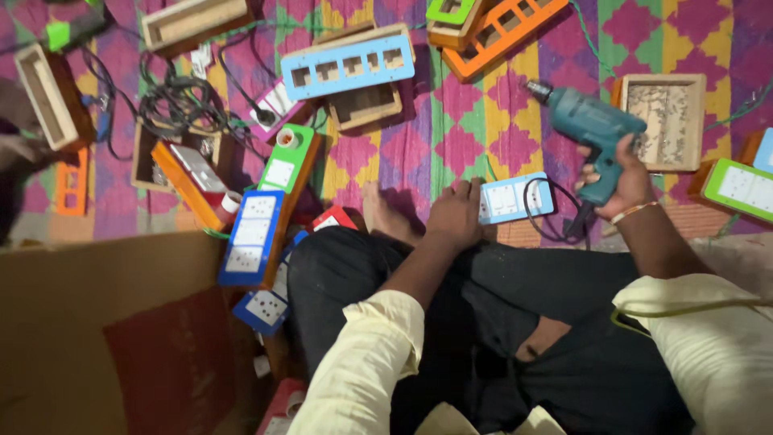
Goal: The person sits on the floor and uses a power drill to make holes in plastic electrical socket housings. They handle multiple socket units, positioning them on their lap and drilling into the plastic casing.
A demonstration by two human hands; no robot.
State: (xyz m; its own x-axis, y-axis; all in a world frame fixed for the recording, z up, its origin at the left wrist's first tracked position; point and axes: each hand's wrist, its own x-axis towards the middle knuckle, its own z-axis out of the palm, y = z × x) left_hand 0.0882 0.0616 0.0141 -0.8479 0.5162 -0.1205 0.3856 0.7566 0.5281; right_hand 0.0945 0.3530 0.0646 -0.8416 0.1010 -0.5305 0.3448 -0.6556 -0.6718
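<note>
Your right hand (620, 179) was wrapped around the grip of a teal electric drill (586, 127), fingers closed on the handle, holding it up above the patterned mat (451, 121) with the chuck pointing up and to the left; its black cord (547, 211) looped down beside your wrist, where a thin bangle (633, 212) sat. Your left hand (456, 214) lay palm down with fingers loosely curled, its fingertips at the left edge of a light blue switch board (516, 198); whether it actually gripped the board I cannot tell. That board lay flat on the mat between your two hands, just ahead of your crossed legs in dark trousers (515, 322); your bare foot (385, 216) rested just left of the left hand.

Beyond the drill stood an open wooden box (662, 121); a green-faced switch board (739, 188) lay at the right edge. Farther up the mat lay a long light blue faceplate with cut-outs (348, 63) across a wooden box, and an orange faceplate (503, 31) near the top. To your left, a green switch board (288, 164), a dark blue switch board (251, 237) and an orange one (187, 184) were crowded together near a tangle of black cables (179, 103); a sheet of brown cardboard (105, 338) covered the lower left.
</note>
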